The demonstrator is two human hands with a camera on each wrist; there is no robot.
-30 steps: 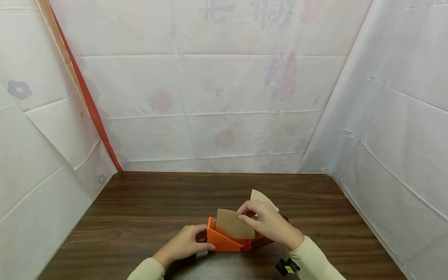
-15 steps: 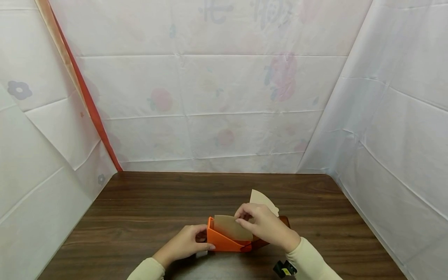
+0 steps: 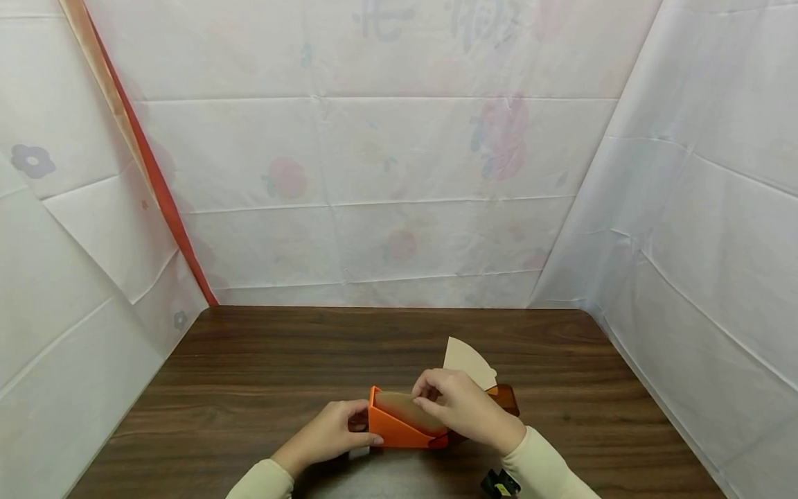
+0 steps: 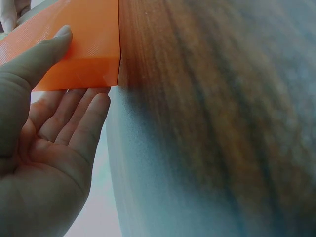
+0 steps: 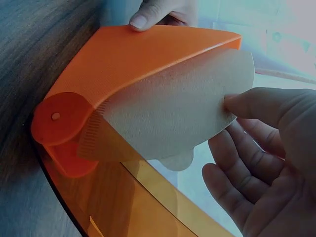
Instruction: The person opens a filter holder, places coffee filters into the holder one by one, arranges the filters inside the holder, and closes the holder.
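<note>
An orange filter box (image 3: 399,432) with a slanted opening stands on the table, its translucent amber lid (image 3: 508,399) swung open to the right. My left hand (image 3: 332,433) holds the box's left end, thumb on the front wall (image 4: 94,29) and fingers around the end. Between thumb and fingers my right hand (image 3: 464,407) pinches the edge of a brown paper coffee filter (image 5: 170,103). Most of that filter sits down inside the box, with its upper edge and a rounded tab showing in the right wrist view. The right hand partly covers the box and lid in the head view.
Another paper filter (image 3: 467,362), lighter in tone, lies behind the right hand near the lid. A small black device (image 3: 500,483) is at the right sleeve. The dark wood table (image 3: 299,353) meets a white printed curtain (image 3: 399,166) at back and sides.
My right hand has moved down and slightly left, lowering the brown filter deeper into the orange box. More of the amber lid shows. The left hand and box have stayed put.
</note>
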